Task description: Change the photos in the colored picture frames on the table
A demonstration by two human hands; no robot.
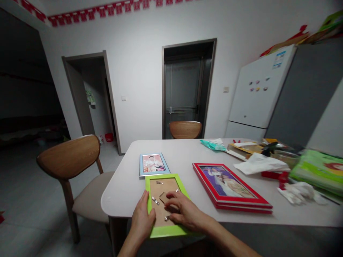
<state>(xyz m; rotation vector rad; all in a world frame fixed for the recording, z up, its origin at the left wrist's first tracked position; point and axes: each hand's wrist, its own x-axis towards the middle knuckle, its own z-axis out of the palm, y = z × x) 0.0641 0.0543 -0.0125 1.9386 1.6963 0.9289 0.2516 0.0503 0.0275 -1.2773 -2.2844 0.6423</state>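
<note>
A lime green picture frame (184, 184) lies back side up at the near edge of the table, its brown backing board (160, 221) facing me. My left hand (142, 217) grips the left side of the frame, thumb on top. Over the right half of the backing reaches my right hand (186, 212), fingers bent and apart, with the thumb beside a small metal clip (167, 218). Another metal clip (155, 201) sits left of centre, and a small metal hanger (159, 182) is near the top. A thin, dark bent stand (161, 196) shows at the middle, partly behind my fingers.
A blue photo frame (140, 166) lies just beyond the green one. Stacked red photo frames (233, 200) lie to the right. Tissue (261, 164), white gloves (301, 194) and a green package (318, 171) crowd the table's right side. A wooden chair (71, 157) stands left.
</note>
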